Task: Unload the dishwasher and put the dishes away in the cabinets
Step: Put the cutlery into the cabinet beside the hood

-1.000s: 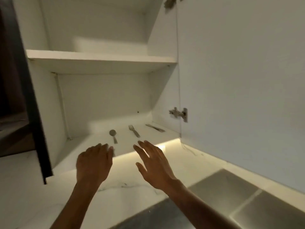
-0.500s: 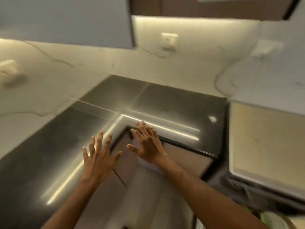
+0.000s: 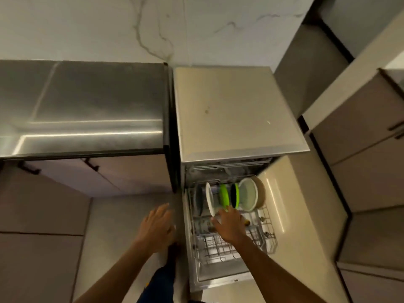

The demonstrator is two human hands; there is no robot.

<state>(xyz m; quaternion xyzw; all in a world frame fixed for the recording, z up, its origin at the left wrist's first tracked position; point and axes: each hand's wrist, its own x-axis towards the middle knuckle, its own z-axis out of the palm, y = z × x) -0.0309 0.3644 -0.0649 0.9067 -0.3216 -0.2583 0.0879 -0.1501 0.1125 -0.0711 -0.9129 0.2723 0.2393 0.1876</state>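
The dishwasher stands open with its wire rack pulled out over the lowered door. Several dishes stand on edge at the rack's back: a white plate, a bright green plate, a dark green-rimmed dish and a large pale bowl. My right hand reaches over the rack, fingertips near the lower edges of the white and green plates, gripping nothing that I can see. My left hand hovers open to the left of the rack, above the floor.
A steel countertop lies to the left of the dishwasher, with drawer fronts below it. Tall cabinets stand at the right. A marble wall runs behind. My foot is on the floor by the rack.
The view swung from the open upper cabinet with cutlery down over the counter to the dishwasher. Both hands dropped low, and the right one moved in over the rack.
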